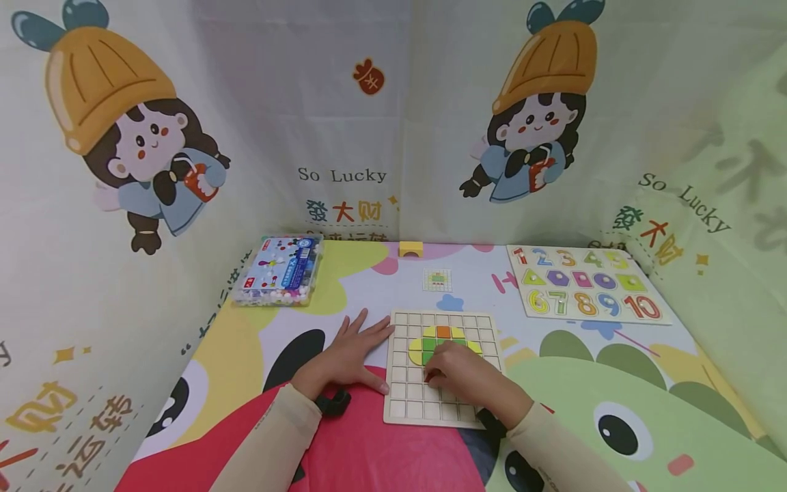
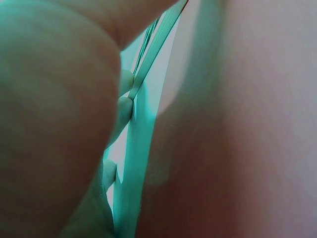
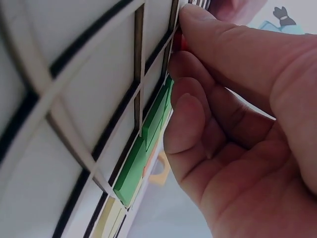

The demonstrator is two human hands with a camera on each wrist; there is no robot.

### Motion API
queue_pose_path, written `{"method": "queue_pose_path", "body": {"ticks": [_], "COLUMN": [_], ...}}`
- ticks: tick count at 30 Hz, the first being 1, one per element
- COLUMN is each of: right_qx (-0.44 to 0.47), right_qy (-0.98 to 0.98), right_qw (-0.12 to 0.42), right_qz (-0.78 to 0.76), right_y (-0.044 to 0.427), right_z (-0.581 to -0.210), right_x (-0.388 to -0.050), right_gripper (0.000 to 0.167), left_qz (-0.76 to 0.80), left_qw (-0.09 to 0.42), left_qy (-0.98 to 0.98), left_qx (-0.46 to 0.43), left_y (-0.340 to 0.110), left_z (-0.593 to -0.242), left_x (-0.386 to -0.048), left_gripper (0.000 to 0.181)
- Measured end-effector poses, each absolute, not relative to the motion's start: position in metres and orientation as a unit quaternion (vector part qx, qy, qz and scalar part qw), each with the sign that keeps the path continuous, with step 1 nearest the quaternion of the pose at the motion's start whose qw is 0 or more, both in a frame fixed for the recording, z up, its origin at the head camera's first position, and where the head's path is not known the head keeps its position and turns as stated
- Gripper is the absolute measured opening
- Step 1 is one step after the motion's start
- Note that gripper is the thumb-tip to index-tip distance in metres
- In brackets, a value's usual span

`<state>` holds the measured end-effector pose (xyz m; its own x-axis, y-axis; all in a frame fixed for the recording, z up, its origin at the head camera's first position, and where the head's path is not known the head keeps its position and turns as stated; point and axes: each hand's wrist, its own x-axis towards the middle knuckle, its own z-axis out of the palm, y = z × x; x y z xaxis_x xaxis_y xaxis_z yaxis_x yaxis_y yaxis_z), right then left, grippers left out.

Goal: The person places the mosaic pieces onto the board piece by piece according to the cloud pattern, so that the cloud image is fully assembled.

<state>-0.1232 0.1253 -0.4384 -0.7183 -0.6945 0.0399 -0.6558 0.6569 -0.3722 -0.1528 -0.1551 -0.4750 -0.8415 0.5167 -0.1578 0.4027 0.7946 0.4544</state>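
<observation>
A wooden grid board (image 1: 406, 410) lies on the table, with yellow, green and orange pieces set in its upper middle cells. My left hand (image 1: 350, 355) is spread flat at the board's left edge, its fingertips and thumb touching that side. Over the board's middle, my right hand (image 1: 461, 372) pinches a small red piece (image 3: 178, 41) between thumb and index finger, mostly hidden by the fingertips. Just beyond those fingers in the right wrist view, green pieces (image 3: 132, 171) sit in the grid. The left wrist view shows the board's edge (image 2: 148, 74) beside the fingers.
Behind the board lies a small pattern card (image 1: 437, 280), with a yellow arch block (image 1: 410, 249) farther back. A clear box of small beads (image 1: 279, 270) stands at back left. A number and shape puzzle board (image 1: 590, 283) lies at back right. A printed curtain (image 1: 430, 137) closes off the back.
</observation>
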Motion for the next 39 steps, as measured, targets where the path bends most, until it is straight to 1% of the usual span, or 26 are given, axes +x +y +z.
{"method": "queue_pose_path", "body": {"ticks": [4, 8, 12, 18, 21, 25, 32, 39], "right_qx": [-0.366, -0.347, -0.323, -0.269, -0.249, -0.239, -0.223, -0.245], "right_qy": [0.908, 0.909, 0.912, 0.918, 0.924, 0.929, 0.933, 0.918], "right_qw": [0.055, 0.048, 0.042, 0.053, 0.045, 0.043, 0.088, 0.104], "right_qz": [-0.198, -0.224, -0.249, -0.286, -0.285, -0.280, -0.268, -0.295], "right_y": [0.130, 0.147, 0.175, 0.221, 0.246, 0.277, 0.311, 0.324], "right_z": [-0.437, -0.430, -0.420, -0.411, -0.412, -0.414, -0.424, -0.440], "right_x": [-0.122, -0.121, -0.120, -0.113, -0.109, -0.105, -0.098, -0.091], "right_gripper": [0.009, 0.016, 0.025, 0.022, 0.021, 0.025, 0.035, 0.041], "left_qz": [0.204, 0.206, 0.210, 0.209, 0.209, 0.211, 0.210, 0.211], "left_qw": [0.138, 0.137, 0.139, 0.142, 0.145, 0.148, 0.145, 0.147], "left_qy": [0.938, 0.938, 0.937, 0.937, 0.936, 0.935, 0.935, 0.933], "left_qx": [0.245, 0.244, 0.244, 0.243, 0.243, 0.244, 0.248, 0.250], "left_y": [-0.155, -0.155, -0.156, -0.155, -0.155, -0.156, -0.156, -0.155], "left_z": [-0.476, -0.475, -0.475, -0.474, -0.472, -0.471, -0.473, -0.470], "left_x": [-0.153, -0.152, -0.151, -0.151, -0.151, -0.151, -0.151, -0.152], "left_gripper": [0.121, 0.122, 0.122, 0.122, 0.122, 0.122, 0.123, 0.123]}}
